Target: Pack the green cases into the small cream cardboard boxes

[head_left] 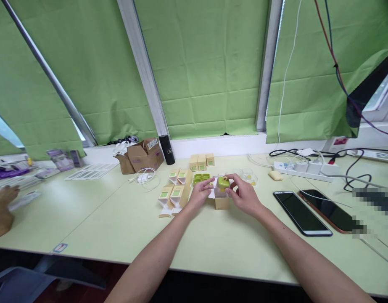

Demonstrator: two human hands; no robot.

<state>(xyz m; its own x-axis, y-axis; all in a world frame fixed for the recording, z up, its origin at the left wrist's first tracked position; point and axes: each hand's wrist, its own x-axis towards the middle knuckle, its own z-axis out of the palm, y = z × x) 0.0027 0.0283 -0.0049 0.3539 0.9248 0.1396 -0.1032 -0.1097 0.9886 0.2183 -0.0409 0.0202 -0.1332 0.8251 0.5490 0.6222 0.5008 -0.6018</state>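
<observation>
My right hand [244, 194] pinches a small container with a glossy green lid [223, 182] and a little gold-coloured loop on top. It is held right over a small kraft-paper box [222, 204], whose white flaps stand up; how far down it reaches into the box is hidden. On the box's left side is my left hand [200, 192], its fingers stretched out against a white flap. Just behind the left fingers sit several green pieces [201, 177]. To the left, several kraft boxes [170, 195] with green square labels lie with white flaps folded out.
Behind stand several closed kraft boxes [201, 162] and clear plastic pieces [247, 176]. A brown carton [145, 155] and black cylinder [166, 150] are at the back. Two phones [302, 212] and a power strip [304, 168] with cables lie right. Another person's hand [3, 206] is far left.
</observation>
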